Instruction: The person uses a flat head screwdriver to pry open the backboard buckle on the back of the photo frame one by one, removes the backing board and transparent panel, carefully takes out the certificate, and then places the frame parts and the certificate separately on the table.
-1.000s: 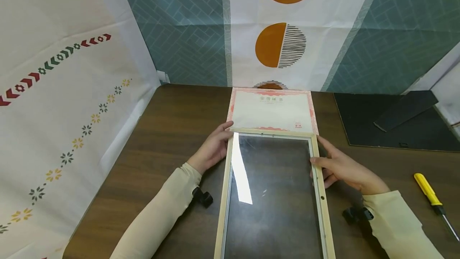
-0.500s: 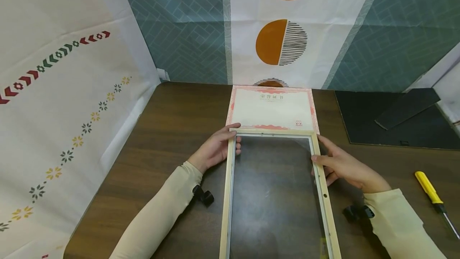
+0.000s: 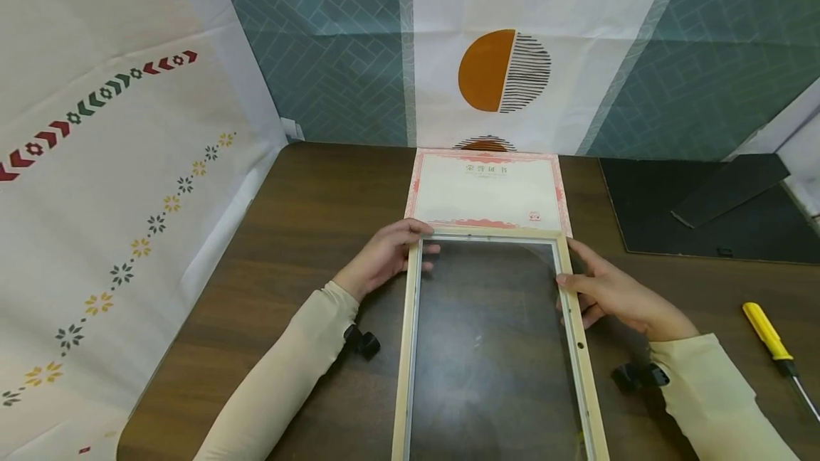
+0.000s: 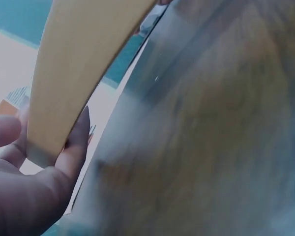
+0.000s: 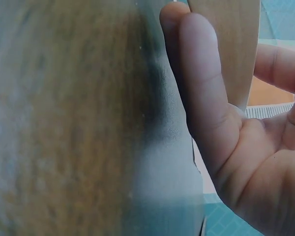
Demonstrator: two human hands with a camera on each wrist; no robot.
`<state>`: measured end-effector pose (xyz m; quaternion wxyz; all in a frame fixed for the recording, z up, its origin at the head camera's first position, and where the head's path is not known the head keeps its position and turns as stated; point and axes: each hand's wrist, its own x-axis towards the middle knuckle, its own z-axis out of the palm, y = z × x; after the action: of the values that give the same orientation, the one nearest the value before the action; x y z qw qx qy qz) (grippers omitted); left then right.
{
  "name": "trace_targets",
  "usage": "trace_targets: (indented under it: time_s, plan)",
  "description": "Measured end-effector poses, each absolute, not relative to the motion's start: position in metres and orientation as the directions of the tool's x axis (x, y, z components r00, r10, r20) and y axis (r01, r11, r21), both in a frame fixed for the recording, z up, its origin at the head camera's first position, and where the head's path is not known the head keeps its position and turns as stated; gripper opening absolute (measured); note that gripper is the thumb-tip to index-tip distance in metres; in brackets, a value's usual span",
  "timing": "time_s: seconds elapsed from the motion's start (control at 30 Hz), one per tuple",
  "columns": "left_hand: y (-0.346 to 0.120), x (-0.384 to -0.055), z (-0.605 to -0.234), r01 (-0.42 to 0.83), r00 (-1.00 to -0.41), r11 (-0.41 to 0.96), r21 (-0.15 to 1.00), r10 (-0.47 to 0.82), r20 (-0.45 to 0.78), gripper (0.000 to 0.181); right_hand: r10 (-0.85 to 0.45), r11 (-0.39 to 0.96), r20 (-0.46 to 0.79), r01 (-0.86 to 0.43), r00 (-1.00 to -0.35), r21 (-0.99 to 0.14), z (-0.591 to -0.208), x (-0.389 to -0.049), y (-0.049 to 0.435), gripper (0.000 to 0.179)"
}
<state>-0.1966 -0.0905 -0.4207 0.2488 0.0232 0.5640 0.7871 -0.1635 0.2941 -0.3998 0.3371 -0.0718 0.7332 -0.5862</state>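
Note:
A pale wooden picture frame [image 3: 405, 347] with a clear pane [image 3: 493, 347] lies lengthwise before me, its near end cut off by the head view. My left hand [image 3: 384, 258] grips its far left corner, the thumb on top and fingertips showing through the pane underneath. On the right rail, near the far corner, my right hand [image 3: 618, 304] pinches the frame, thumb above and fingers below. A certificate [image 3: 487, 187] with a pink border lies just beyond the far rail. Both wrist views show the rail's outer side [image 4: 78, 69] between thumb and fingers.
At the back right lies a black backing board [image 3: 647, 212] with its stand leg [image 3: 730, 191]. A yellow-handled screwdriver [image 3: 769, 329] lies right of my right forearm. Patterned cloth [image 3: 327, 77] borders the brown table [image 3: 307, 219] behind and at left.
The frame has shifted slightly right, and the bright reflection on its pane is gone. My left fingers have moved further beneath the corner. The right hand keeps its hold.

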Motion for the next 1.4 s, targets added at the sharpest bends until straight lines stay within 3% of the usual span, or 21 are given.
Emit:
trace_targets:
  time_s: [0.23, 0.57, 0.7, 0.9, 1.17, 1.4]
  plan:
    - [-0.091, -0.196, -0.413, -0.183, -0.921, 0.142, 0.973, 0.322, -0.220, 0.020, -0.514, 0.300, -0.421, 0.303, -0.747, -0.904, -0.399, -0.163, 0.294, 0.088]
    - [-0.090, -0.194, -0.405, 0.116, -0.922, 0.547, 0.829, 0.369, -0.114, 0.012, -0.516, 0.347, -0.431, 0.280, -0.740, -0.895, -0.396, -0.161, 0.295, 0.092]
    - [-0.087, -0.192, -0.402, 0.145, -0.918, 0.552, 0.821, 0.385, -0.097, 0.011, -0.508, 0.359, -0.440, 0.283, -0.740, -0.890, -0.396, -0.161, 0.294, 0.092]
    - [-0.089, -0.192, -0.400, 0.092, -0.896, 0.461, 0.883, 0.424, -0.128, 0.013, -0.508, 0.372, -0.445, 0.278, -0.737, -0.885, -0.395, -0.161, 0.292, 0.091]
    - [-0.090, -0.192, -0.396, 0.161, -0.869, 0.492, 0.856, 0.482, -0.114, 0.011, -0.496, 0.383, -0.449, 0.277, -0.743, -0.881, -0.395, -0.162, 0.290, 0.090]
    - [-0.093, -0.196, -0.398, 0.124, -0.875, 0.493, 0.861, 0.464, -0.140, 0.012, -0.490, 0.381, -0.453, 0.284, -0.745, -0.880, -0.395, -0.162, 0.289, 0.089]
